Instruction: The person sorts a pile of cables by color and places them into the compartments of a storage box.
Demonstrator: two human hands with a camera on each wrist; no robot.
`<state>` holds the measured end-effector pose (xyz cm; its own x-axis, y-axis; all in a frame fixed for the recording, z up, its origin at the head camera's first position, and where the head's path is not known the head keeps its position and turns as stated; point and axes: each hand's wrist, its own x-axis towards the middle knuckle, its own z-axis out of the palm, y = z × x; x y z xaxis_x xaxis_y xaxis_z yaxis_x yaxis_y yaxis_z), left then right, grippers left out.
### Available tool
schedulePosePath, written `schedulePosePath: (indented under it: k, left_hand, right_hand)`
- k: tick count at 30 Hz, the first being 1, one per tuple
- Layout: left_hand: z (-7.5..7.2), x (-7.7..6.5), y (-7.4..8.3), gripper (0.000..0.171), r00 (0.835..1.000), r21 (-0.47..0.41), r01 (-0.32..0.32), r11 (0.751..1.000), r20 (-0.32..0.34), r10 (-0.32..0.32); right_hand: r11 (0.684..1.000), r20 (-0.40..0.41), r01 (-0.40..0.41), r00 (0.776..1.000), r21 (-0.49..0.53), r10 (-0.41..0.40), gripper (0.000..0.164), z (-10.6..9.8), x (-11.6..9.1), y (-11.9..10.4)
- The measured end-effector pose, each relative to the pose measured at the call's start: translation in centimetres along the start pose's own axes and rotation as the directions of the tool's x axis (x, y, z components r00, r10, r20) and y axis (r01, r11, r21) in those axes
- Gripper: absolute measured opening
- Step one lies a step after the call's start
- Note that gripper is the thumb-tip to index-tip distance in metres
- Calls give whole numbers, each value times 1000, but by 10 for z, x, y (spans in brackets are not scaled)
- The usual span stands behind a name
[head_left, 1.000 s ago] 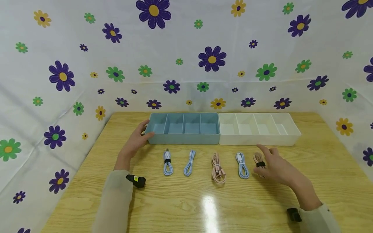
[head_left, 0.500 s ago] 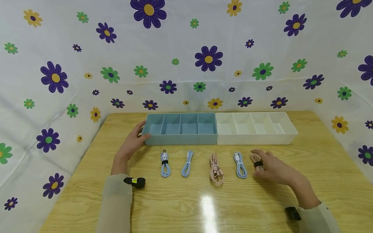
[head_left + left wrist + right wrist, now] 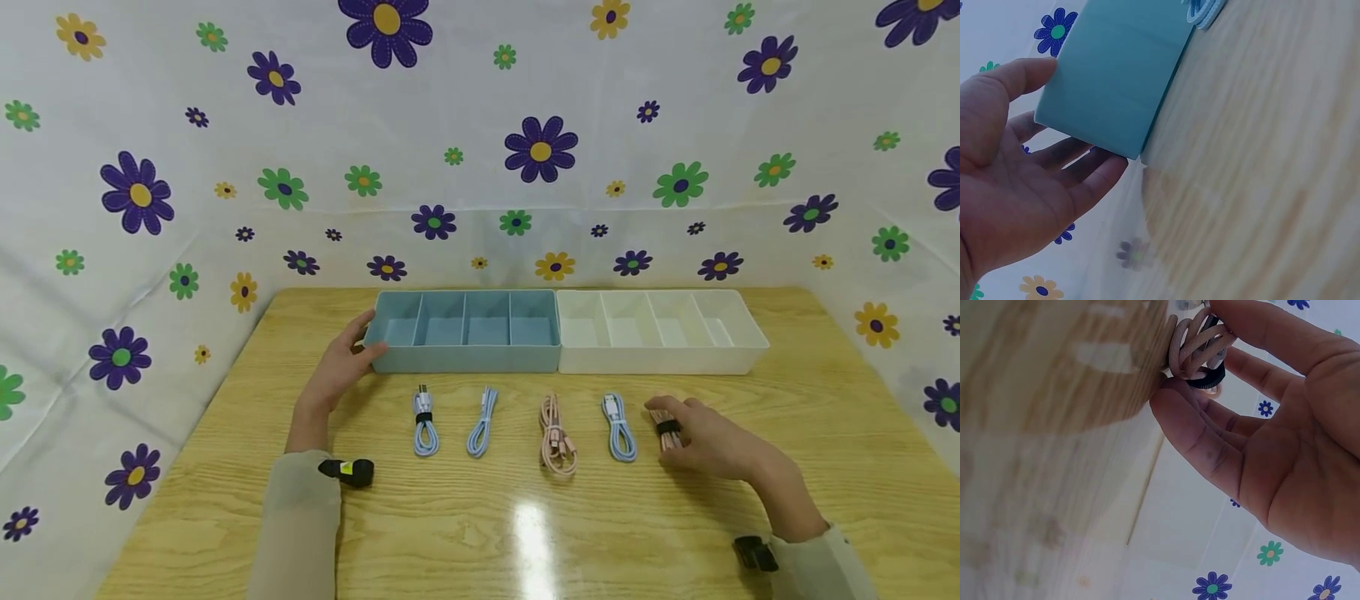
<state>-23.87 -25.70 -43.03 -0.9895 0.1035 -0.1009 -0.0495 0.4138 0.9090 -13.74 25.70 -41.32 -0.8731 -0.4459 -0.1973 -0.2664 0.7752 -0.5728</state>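
Note:
My left hand (image 3: pixel 333 367) holds the left end of a blue four-slot organizer box (image 3: pixel 465 360). In the left wrist view the thumb and fingertips lie against the box's end wall. On the right, my right hand (image 3: pixel 708 437) pinches a coiled pink cable (image 3: pixel 1191 347) bound with a black strap, low at the table top. Its thumb and fingers stand on either side of the coil and partly hide it in the head view. To its left lies a coiled light blue cable (image 3: pixel 618 429) with a USB plug.
A white divided box (image 3: pixel 663 360) stands end to end with the blue one. Before the boxes lie another pink cable (image 3: pixel 557 437), a plain light blue cable (image 3: pixel 482 422) and a black-strapped blue cable (image 3: pixel 425 425). Flowered cloth (image 3: pixel 450 100) encloses the wooden table (image 3: pixel 420 525).
My right hand has come down over the strapped pink cable and brought its fingers and thumb in around it. The left hand keeps its hold on the blue box.

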Motion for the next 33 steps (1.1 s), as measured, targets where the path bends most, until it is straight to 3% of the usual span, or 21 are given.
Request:
schedulePosePath:
  k: [10, 18, 33]
  left_hand:
    - [4, -4, 4, 69, 999, 22, -27, 999, -46, 28]
    - [5, -6, -1, 69, 997, 16, -43, 999, -69, 44]
    - [7, -7, 0, 69, 997, 37, -44, 998, -64, 46]
  right_hand:
    - [1000, 0, 16, 1000, 13, -16, 62, -2, -3, 4]
    - [999, -33, 51, 998, 14, -50, 60, -3, -3, 7]
    - [985, -72, 25, 997, 171, -13, 66, -5, -3, 7]
